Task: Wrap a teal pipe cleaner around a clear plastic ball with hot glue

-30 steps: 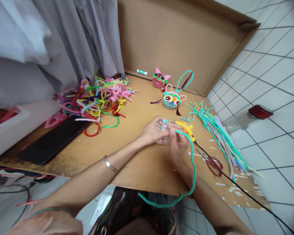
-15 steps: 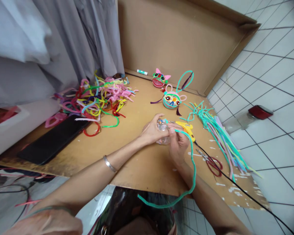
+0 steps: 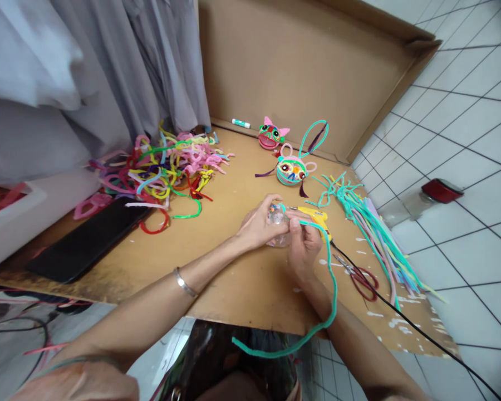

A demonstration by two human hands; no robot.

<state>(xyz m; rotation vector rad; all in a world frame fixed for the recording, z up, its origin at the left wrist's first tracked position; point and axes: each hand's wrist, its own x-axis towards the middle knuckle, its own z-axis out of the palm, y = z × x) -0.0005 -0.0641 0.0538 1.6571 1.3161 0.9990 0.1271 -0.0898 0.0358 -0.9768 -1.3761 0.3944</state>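
My left hand (image 3: 262, 223) is wrapped around a clear plastic ball (image 3: 278, 238) with small coloured bits on it. Pinched between the fingers of my right hand (image 3: 304, 245) is a teal pipe cleaner (image 3: 333, 278), its near end against the ball's right side. The rest of the pipe cleaner curves down past my right wrist and hangs over the table's front edge. Just behind my right hand lies a yellow glue gun (image 3: 320, 218). Scissors with red handles (image 3: 364, 283) rest to its right.
Two decorated animal-face balls, one teal and cream (image 3: 291, 171) and one pink-eared (image 3: 269, 136), stand at the back beside a glue stick (image 3: 241, 123). Loose pipe cleaners (image 3: 192, 153) and a black phone (image 3: 87, 239) lie left. Straight pipe cleaners (image 3: 376, 239) and a black cord (image 3: 404, 318) are right.
The hanging loop of the teal pipe cleaner has swung slightly outward to the right. Both hands keep nearly the same place and grip; the view has shifted a little.
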